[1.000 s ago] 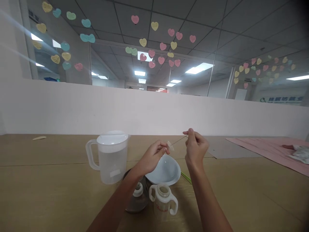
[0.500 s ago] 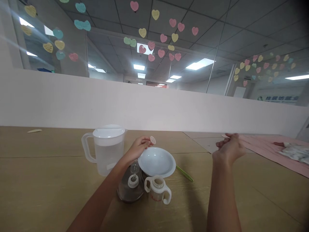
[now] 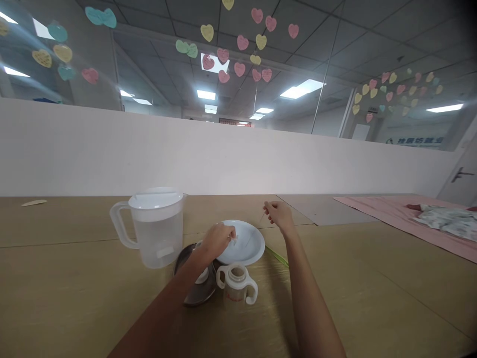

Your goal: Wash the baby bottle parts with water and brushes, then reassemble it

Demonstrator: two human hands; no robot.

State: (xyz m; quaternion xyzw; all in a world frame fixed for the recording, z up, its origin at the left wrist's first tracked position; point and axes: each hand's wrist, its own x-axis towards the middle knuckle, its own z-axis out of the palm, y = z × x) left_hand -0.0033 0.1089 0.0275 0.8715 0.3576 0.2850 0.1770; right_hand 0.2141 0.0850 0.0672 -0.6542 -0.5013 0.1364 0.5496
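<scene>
Nearest, the two-handled bottle stands upright on the table. Past it, here's the left hand, fingers bunched on a small pale piece above the white bowl: probably light, soft, perhaps slippery, best pinched by its edge. Farther out, the right hand pinches a thin strand, likely feather-light, bendy; grip it near one end.

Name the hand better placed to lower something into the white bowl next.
Probably the left hand: the small pale piece in its fingers shows against the white bowl. The right hand, with a thin strand, is outside the bowl's outline.
</scene>
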